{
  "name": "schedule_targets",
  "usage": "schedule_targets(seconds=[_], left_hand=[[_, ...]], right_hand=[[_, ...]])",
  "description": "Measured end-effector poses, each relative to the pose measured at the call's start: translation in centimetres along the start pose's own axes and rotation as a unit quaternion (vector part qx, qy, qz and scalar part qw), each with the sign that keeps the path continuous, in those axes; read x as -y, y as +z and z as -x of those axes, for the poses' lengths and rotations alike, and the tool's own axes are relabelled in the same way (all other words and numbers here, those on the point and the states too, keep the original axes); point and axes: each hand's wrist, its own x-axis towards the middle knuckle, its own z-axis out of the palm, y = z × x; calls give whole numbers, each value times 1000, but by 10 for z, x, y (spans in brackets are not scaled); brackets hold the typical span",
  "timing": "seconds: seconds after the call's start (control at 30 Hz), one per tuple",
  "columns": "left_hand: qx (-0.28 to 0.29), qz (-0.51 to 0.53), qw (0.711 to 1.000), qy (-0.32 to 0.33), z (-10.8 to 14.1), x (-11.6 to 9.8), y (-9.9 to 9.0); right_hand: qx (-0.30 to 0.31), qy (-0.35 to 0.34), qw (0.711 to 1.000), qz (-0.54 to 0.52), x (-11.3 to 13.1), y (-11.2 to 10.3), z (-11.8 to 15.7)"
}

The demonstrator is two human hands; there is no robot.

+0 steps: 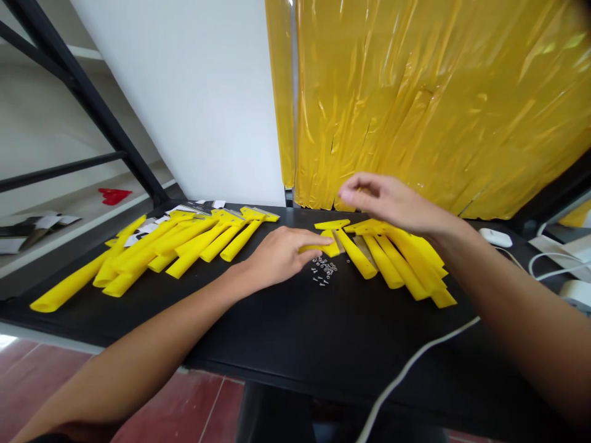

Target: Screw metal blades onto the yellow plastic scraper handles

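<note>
My left hand (pixel 284 258) is closed on a yellow scraper (pixel 330 243), whose head and metal plate stick out past the fingertips; most of its handle is hidden. Just below lie small loose screws and nuts (pixel 325 269) on the black table. My right hand (pixel 388 200) is raised above the right-hand group of yellow scrapers (pixel 392 261). Its fingers curl toward the thumb, and anything small between them cannot be made out. Another yellow scraper (pixel 357 255) lies at that group's left end, beside the screws.
More yellow scrapers (pixel 184 240) with metal blades lie piled on the left of the black table (pixel 277 332). A white cable (pixel 415 357) crosses the right front. A white device (pixel 495 237) sits at right. Yellow plastic film (pixel 415 111) and a white panel (pixel 198 98) stand behind.
</note>
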Motion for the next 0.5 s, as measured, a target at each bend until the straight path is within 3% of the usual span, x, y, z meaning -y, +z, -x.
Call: schedule_targets(seconds=[0.1, 0.17, 0.33, 0.5], left_hand=[[32, -90, 995, 40, 1, 8, 4], [42, -136, 988, 54, 1, 13, 7], [51, -270, 956, 99, 1, 20, 8], [42, -305, 945, 114, 1, 23, 7]], right_hand=[[159, 46, 976, 140, -10, 10, 6], [204, 59, 958, 192, -20, 19, 8], [235, 64, 945, 219, -37, 29, 7], [226, 62, 945, 227, -36, 26, 7]])
